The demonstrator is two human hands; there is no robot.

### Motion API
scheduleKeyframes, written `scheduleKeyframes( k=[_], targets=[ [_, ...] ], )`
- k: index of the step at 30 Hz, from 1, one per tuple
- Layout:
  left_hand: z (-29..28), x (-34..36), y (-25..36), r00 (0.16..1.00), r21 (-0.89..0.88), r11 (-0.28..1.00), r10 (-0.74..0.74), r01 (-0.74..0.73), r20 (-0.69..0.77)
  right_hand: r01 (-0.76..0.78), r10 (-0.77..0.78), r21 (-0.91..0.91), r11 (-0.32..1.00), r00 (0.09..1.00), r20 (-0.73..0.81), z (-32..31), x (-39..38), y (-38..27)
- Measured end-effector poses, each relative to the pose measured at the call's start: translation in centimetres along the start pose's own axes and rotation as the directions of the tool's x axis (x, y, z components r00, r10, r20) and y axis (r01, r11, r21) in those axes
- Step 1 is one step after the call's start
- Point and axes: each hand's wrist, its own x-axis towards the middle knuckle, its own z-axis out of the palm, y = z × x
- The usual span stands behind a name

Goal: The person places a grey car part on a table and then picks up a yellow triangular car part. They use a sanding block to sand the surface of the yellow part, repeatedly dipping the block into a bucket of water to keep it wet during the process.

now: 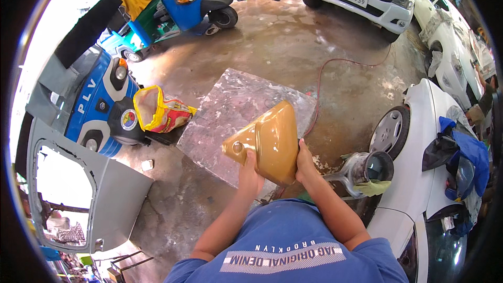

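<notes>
in the head view, both forearms reach forward from the blue shirt (pixel 285 225) and converge on a glossy golden-tan part (pixel 275 139), held above the paint-spattered board (pixel 217 107). the left hand (pixel 252 173) grips its near edge, thumb up on the face, fingers hidden beneath. the right hand (pixel 305 163) clasps its right edge, wrist angled inward, fingertips out of sight.
</notes>
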Motion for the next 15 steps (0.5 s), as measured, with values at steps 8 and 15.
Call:
scheduleKeyframes(
  k=[8, 15],
  targets=[
    [7.0, 4.3, -4.7, 0.965, -0.110, 0.980, -0.185, 0.166, -0.184, -0.070, 0.040, -0.192, 0.979, 0.987, -0.158, -17.3, 5.6, -3.3],
    [11.4, 3.3, -10.7, 0.947, -0.062, 0.975, -0.222, 0.213, -0.231, -0.062, -0.508, -0.748, 0.660, 0.697, -0.506, -40.8, 5.0, -5.9]
  ],
)
